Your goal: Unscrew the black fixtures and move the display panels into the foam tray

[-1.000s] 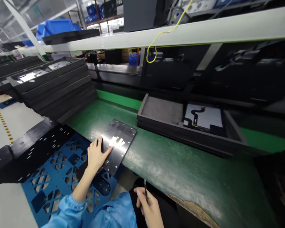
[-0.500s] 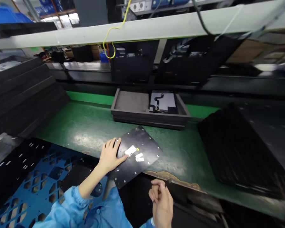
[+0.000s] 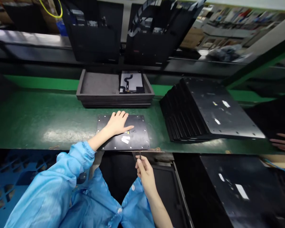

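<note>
A flat black panel (image 3: 138, 126) with small holes round its border and white labels lies at the front edge of the green bench. My left hand (image 3: 117, 123) rests flat on it, fingers spread and thumb pointing right. Just below the panel's lower right corner is my right hand (image 3: 144, 171), its thumb and fingers pinched on a thin dark tool (image 3: 140, 154). Only the tool's upper end shows, close to the panel's edge; its kind I cannot make out.
A grey foam tray (image 3: 99, 83) behind the panel holds a silver-and-black part (image 3: 132, 82) with a black flat cable. Stacked black panels (image 3: 218, 107) stand to the right. Another person's hand (image 3: 282, 141) shows at the far right. Another black panel (image 3: 239, 183) lies lower right.
The view has swung right and down. The panel has turned from slanted to square with the bench edge, my left hand still on it. My right hand has come closer to its edge.
</note>
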### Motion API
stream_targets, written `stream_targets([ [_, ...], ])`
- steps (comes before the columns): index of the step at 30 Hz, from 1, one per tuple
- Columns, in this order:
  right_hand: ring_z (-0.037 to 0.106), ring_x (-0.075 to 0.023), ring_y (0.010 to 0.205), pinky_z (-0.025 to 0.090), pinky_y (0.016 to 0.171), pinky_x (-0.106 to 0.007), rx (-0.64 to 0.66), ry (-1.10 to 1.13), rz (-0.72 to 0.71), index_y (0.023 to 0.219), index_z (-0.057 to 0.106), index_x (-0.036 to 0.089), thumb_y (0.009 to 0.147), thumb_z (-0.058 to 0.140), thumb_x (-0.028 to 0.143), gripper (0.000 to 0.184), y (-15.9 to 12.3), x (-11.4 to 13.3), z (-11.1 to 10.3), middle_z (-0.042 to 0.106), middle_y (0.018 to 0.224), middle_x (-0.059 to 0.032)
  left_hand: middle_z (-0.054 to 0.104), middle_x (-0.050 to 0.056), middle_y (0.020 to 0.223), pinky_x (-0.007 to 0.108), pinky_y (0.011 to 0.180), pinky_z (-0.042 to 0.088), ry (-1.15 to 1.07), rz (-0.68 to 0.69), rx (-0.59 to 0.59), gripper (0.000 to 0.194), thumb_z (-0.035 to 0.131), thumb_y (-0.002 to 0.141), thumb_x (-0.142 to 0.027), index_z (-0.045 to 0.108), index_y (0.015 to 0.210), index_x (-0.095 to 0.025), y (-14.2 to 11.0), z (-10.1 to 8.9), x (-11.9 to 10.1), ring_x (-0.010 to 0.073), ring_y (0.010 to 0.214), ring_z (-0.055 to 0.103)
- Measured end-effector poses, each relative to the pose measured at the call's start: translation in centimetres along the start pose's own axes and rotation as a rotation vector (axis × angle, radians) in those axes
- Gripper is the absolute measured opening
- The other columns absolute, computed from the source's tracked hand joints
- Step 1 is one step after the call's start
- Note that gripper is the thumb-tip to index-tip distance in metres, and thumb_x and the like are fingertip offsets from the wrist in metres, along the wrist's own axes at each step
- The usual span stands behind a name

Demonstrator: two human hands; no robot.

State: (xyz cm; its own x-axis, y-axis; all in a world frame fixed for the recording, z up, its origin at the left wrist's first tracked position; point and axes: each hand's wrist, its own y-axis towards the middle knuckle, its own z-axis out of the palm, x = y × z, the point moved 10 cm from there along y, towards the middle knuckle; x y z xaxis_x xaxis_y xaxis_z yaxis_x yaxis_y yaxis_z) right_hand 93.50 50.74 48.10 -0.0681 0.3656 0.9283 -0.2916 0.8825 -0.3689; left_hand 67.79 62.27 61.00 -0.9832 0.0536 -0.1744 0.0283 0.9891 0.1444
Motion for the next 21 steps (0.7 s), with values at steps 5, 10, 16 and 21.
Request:
stream_targets([
  [5, 0.038, -0.011, 0.06, 0.03, 0.053, -0.025, -0.017, -0.045, -0.017, 0.132, 0.076, 0.022, 0.096, 0.072, 0.073, 0.062, 0.0, -0.5, -0.5, 0.054, 0.077, 0.0017, 0.064, 0.016, 0.142, 0.048, 0.106, 0.047, -0.033, -0.005, -0.045, 0.063, 0.052, 0.109, -0.066, 0.061, 0.145, -0.016, 1.5, 1.0, -1.9, 0.0354, 0.125, 0.059],
  [10, 0.058, -0.0175, 0.08, 0.048, 0.07, -0.03, -0.081, -0.167, -0.151, 0.1, 0.084, 0.02, 0.093, 0.082, 0.063, 0.044, -0.7, 1.4, -1.5, 0.066, 0.096, -0.0063, 0.064, 0.017, 0.143, 0.048, 0.107, 0.047, -0.041, 0.007, -0.059, 0.064, 0.052, 0.109, -0.066, 0.06, 0.147, -0.015, 1.4, 1.0, -1.4, 0.0355, 0.127, 0.058],
  [16, 0.057, -0.0177, 0.063, 0.053, 0.068, -0.033, -0.094, 0.008, -0.033, 0.083, 0.07, 0.022, 0.088, 0.088, 0.059, 0.042, -1.9, 3.4, -5.2, 0.062, 0.066, -0.0003, 0.063, 0.017, 0.147, 0.049, 0.107, 0.047, -0.061, 0.003, -0.032, 0.065, 0.052, 0.109, -0.065, 0.059, 0.148, -0.014, 1.4, 1.2, -1.5, 0.0364, 0.128, 0.058],
  [21, 0.072, -0.0251, 0.072, 0.061, 0.083, -0.048, 0.063, 0.265, 0.244, 0.085, 0.068, 0.023, 0.077, 0.098, 0.051, 0.042, -3.2, 0.7, -7.4, 0.074, 0.075, -0.0053, 0.062, 0.018, 0.147, 0.049, 0.109, 0.046, -0.064, 0.005, -0.029, 0.067, 0.048, 0.11, -0.065, 0.058, 0.15, -0.012, 1.3, 1.3, -1.5, 0.0366, 0.128, 0.058],
])
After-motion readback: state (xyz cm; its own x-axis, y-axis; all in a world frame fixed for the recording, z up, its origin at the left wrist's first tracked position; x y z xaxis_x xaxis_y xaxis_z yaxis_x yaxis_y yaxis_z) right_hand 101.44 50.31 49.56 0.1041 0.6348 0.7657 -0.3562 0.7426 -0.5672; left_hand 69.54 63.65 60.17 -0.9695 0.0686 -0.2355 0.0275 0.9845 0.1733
